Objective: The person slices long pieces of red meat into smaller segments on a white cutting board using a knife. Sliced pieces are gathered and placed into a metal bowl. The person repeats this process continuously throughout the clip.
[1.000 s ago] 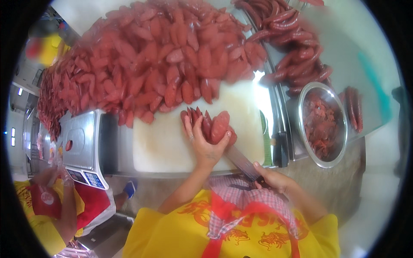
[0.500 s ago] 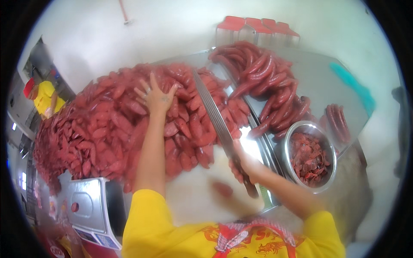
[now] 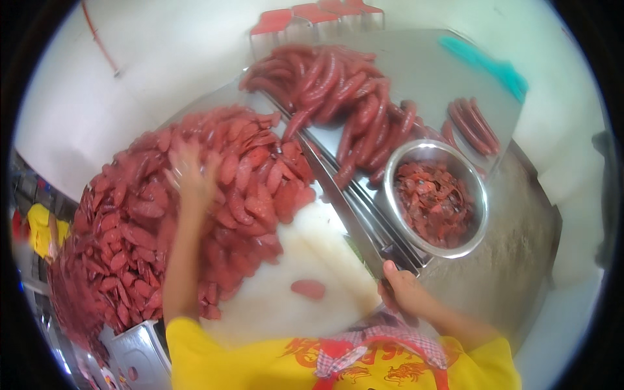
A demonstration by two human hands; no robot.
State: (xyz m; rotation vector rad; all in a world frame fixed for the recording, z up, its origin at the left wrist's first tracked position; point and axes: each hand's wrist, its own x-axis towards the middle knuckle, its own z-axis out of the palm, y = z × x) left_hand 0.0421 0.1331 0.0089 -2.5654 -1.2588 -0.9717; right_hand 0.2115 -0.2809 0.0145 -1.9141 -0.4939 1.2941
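My left hand (image 3: 190,170) presses onto a big heap of reddish sausage slices (image 3: 146,208). Its fingers look spread, though motion blurs them, and nothing shows in its grasp. My right hand (image 3: 404,290) is wrapped round the handle of a long knife (image 3: 349,218). The blade points up and to the left, along the right edge of a white cutting board (image 3: 312,244), its tip close to the heap's right side. One loose sausage slice (image 3: 307,289) lies alone on the board.
Right of the blade, whole red sausages (image 3: 325,84) are piled on a metal table (image 3: 416,71). A steel bowl (image 3: 482,218) of reddish scraps stands nearer. Teal netting (image 3: 484,62) lies far right. A scale (image 3: 140,348) sits lower left; another person (image 3: 42,231) is far left.
The view has swung right. My left hand has shifted left on the heap. The knife has come right and closer to me, off the slices to the board's right edge.
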